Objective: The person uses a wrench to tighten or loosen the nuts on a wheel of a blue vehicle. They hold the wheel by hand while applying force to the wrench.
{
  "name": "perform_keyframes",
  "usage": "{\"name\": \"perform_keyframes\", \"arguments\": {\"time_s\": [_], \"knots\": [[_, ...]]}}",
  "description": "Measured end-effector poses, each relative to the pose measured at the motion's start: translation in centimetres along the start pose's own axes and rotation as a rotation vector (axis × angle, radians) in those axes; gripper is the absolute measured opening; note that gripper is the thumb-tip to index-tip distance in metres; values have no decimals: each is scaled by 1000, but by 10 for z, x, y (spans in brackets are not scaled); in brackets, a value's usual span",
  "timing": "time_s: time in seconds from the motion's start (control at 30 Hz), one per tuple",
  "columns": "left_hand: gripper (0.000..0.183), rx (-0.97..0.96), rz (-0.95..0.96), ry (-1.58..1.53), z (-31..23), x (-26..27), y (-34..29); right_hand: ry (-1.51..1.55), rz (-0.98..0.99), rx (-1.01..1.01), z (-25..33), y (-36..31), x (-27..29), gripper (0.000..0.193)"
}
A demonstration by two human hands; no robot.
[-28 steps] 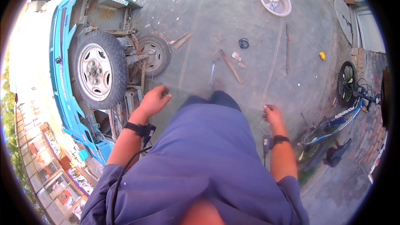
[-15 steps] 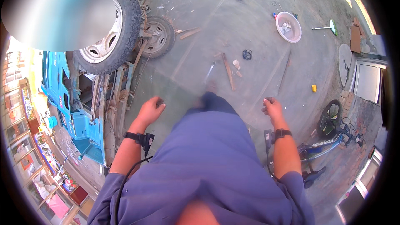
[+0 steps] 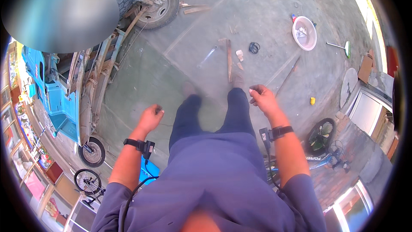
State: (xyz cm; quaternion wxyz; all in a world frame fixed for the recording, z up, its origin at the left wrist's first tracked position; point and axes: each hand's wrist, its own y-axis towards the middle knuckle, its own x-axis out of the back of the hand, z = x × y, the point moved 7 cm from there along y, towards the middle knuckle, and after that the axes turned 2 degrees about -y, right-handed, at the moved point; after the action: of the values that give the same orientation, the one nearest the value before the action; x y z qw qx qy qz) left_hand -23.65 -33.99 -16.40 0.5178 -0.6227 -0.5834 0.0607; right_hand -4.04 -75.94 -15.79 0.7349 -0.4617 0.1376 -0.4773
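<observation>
Since the frame half a second back, the view has swung: the upturned blue vehicle sits lower at 9 o'clock, the pink basin has slid toward 2 o'clock, and both hands have risen slightly and spread apart.

Head view, now. Person stands on a concrete yard floor, dark blue trousers and blue shirt filling 6 o'clock.

Left hand: loosely curled, fingers bent in, nothing visibly held. Black wrist strap with a small device and cable just below it. Hand hangs free above the floor at about 8 o'clock of centre.

Right hand: fingers curled narrow, thumb near the fingertips; cannot tell whether anything small is pinched. Matching black strap and device on the wrist. Position about 3 o'clock of centre.

Nearest floor items, ahead of the feet at 12 o'clock: a wooden batten lying lengthwise, a metal wrench just to its left, a black rubber ring to its right. All well apart from both hands.

Surroundings: small wheel at 11 o'clock; yellow object at 3 o'clock; bicycle at 4 o'clock; second bicycle wheel at 8 o'clock.
</observation>
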Motion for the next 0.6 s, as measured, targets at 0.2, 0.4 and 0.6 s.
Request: {"name": "perform_keyframes", "arguments": {"time_s": [0.2,0.4,0.6], "knots": [[34,13,21,27,-38,-75,101,31,106,88,-31,77,-6,36],[32,-13,50,73,-90,-188,235,235,127,-32,-101,157,0,35],[37,-111,21,223,-130,-277,378,578,0,-77,-145,226,20,33]]}}
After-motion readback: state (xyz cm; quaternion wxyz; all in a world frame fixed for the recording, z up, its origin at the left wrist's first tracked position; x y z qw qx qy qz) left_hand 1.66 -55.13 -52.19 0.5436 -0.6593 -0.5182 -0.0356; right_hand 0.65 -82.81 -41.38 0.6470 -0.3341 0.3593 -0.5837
